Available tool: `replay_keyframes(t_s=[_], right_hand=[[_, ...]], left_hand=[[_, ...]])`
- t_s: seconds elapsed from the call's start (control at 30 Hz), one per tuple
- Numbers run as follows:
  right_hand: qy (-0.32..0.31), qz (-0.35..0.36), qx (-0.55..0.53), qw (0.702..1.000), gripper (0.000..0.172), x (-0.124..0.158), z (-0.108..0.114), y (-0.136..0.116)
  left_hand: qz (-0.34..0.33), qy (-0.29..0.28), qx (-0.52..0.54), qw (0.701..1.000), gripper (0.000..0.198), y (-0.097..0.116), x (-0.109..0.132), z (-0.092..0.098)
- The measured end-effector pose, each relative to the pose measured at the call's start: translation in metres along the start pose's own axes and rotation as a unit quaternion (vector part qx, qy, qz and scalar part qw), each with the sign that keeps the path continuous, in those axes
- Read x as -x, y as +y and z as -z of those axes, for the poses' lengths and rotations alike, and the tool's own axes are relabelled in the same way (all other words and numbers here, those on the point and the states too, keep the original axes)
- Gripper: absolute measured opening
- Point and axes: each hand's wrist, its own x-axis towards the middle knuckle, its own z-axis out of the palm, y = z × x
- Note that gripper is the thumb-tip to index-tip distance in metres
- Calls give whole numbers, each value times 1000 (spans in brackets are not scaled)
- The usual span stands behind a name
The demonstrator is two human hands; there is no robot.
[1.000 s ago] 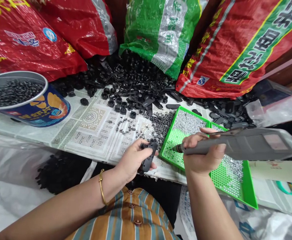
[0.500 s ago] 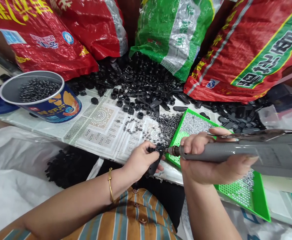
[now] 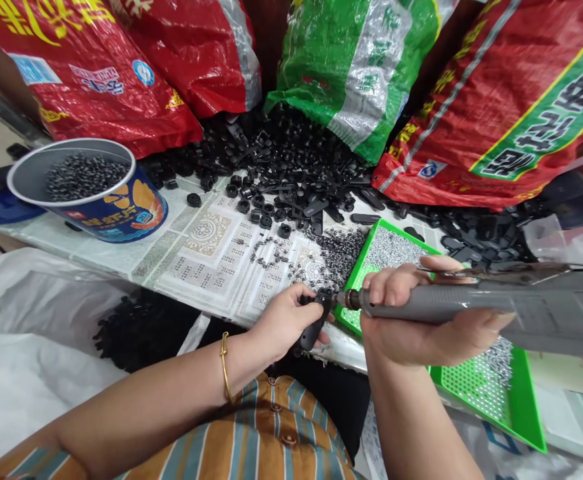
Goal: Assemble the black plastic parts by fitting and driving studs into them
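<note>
Between the thumb and fingers of my left hand [image 3: 291, 317] is a black plastic part [image 3: 316, 325], held over the table's front edge. My right hand [image 3: 404, 320] is wrapped round a grey electric screwdriver [image 3: 436, 300], which lies nearly level. Its tip [image 3: 340, 299] meets the upper end of the black part; the exact contact point is too small to make out. Beneath the right hand lies a green perforated tray [image 3: 528, 400] with many small silvery screws [image 3: 396, 248]. Small dark pieces [image 3: 338, 257] are heaped on the table left of the tray.
A blue tub [image 3: 144, 213] of small dark pieces stands at the left. Red bags [image 3: 96, 73] and a green bag [image 3: 316, 80] line the back, with black plastic parts [image 3: 291, 160] piled before them. More black parts [image 3: 141, 330] lie below the table's front edge.
The whole view has shifted slightly, so the scene sits a little further right. Both hands keep their grips, and the screwdriver tip stays at the black part.
</note>
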Motion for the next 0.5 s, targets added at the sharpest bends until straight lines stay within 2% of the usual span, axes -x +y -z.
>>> replay_keyframes(t_s=[0.27, 0.5], right_hand=[[5, -1, 17, 1000, 41, 0, -2, 3], [-60, 6, 5, 998, 32, 2, -1, 5]], left_hand=[[-12, -1, -13, 1000, 19, -3, -1, 1], [-40, 17, -51, 998, 18, -8, 0, 2]])
